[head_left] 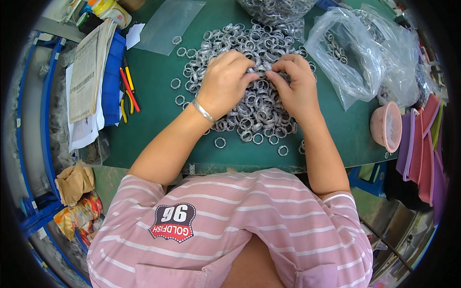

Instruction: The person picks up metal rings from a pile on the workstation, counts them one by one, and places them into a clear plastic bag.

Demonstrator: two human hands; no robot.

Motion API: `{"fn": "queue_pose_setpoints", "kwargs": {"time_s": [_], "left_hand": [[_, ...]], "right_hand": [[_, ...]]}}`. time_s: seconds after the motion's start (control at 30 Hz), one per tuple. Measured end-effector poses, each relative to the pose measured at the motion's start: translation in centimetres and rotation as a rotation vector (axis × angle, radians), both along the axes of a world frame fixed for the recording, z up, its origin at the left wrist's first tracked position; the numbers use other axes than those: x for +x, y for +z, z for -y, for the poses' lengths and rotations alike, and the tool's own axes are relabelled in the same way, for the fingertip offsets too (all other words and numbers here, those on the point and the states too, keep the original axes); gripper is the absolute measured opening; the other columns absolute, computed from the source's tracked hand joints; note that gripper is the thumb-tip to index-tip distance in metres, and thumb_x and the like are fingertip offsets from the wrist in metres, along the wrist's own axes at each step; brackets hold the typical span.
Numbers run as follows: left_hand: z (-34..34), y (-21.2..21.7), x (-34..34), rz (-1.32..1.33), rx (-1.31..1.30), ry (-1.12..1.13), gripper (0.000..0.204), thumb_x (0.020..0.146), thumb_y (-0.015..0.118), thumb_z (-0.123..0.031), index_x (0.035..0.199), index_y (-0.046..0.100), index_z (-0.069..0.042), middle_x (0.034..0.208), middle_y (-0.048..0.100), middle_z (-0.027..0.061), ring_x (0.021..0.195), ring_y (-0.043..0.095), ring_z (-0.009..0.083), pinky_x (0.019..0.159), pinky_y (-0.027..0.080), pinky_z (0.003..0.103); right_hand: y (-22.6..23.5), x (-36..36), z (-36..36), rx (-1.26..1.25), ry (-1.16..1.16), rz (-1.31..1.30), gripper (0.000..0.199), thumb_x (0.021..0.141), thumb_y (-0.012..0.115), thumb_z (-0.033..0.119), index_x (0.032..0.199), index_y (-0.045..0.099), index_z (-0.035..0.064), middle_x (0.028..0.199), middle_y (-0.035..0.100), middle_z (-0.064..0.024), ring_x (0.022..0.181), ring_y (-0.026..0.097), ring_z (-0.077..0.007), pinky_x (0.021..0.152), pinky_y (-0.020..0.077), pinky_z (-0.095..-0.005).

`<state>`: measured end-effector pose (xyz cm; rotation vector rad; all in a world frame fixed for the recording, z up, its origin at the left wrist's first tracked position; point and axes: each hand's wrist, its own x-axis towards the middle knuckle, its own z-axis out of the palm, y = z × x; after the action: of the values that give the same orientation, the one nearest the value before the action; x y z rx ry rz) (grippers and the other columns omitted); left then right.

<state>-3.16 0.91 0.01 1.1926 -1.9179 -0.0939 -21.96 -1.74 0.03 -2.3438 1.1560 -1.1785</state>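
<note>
A wide heap of silvery metal rings (261, 105) lies on the green table, with a few loose ones around its edge. Over the upper middle of this heap, my left hand (223, 81) is closed, thumb and forefinger pinching a small metal ring that the fingers largely cover. My right hand (297, 84) faces it from the other side, a short gap away. Its thumb and curled fingers are also closed at the tips on what looks like a metal ring, partly hidden. A silver bangle (203, 111) circles my left wrist.
Clear plastic bags (345, 57) holding more rings stand at the right and far side. A pink plastic basket (385, 127) sits at the right edge. At left are red-handled and yellow-handled tools (129, 89), papers (86, 77) and a blue tray (111, 81).
</note>
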Motion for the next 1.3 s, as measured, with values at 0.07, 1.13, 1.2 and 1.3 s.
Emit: {"fn": "queue_pose_setpoints", "kwargs": {"time_s": [0.07,1.13,1.2,1.3], "left_hand": [[-1.1,0.7,0.2,-0.258,0.250,0.057,0.017,0.077,0.074,-0.007,0.093,0.067,-0.002,0.088,0.066,0.0073,0.075,0.063,0.0188,0.068,0.051,0.030],[-1.1,0.6,1.4,0.070,0.168,-0.011,0.023,0.074,0.074,-0.004,0.094,0.065,-0.003,0.078,0.062,0.0087,0.068,0.062,0.0226,0.063,0.051,0.032],[-1.5,0.6,1.4,0.052,0.160,0.011,0.021,0.074,0.073,-0.002,0.094,0.065,-0.003,0.079,0.063,0.0095,0.069,0.063,0.0223,0.063,0.051,0.031],[-2.5,0.8,2.0,-0.136,0.289,0.059,0.017,0.076,0.069,0.002,0.092,0.066,-0.002,0.082,0.065,0.0083,0.074,0.066,0.0184,0.066,0.054,0.028]], "right_hand": [[0.0,0.0,-0.4,0.339,-0.027,0.259,0.015,0.082,0.070,0.007,0.094,0.064,-0.0005,0.091,0.064,-0.0080,0.080,0.062,-0.0191,0.068,0.0501,-0.0306],[1.8,0.3,-0.3,0.108,0.154,-0.030,0.020,0.076,0.066,0.001,0.095,0.067,0.0019,0.088,0.060,-0.0133,0.087,0.060,-0.0332,0.078,0.0488,-0.0392],[1.0,1.4,-1.2,0.030,0.135,-0.142,0.020,0.074,0.068,0.004,0.094,0.066,0.0044,0.088,0.060,-0.0107,0.086,0.058,-0.0311,0.075,0.0459,-0.0396],[0.2,1.2,-1.3,-0.007,0.120,-0.167,0.017,0.074,0.068,0.004,0.091,0.065,0.0075,0.085,0.060,-0.0076,0.082,0.057,-0.0292,0.073,0.0432,-0.0393]]}}
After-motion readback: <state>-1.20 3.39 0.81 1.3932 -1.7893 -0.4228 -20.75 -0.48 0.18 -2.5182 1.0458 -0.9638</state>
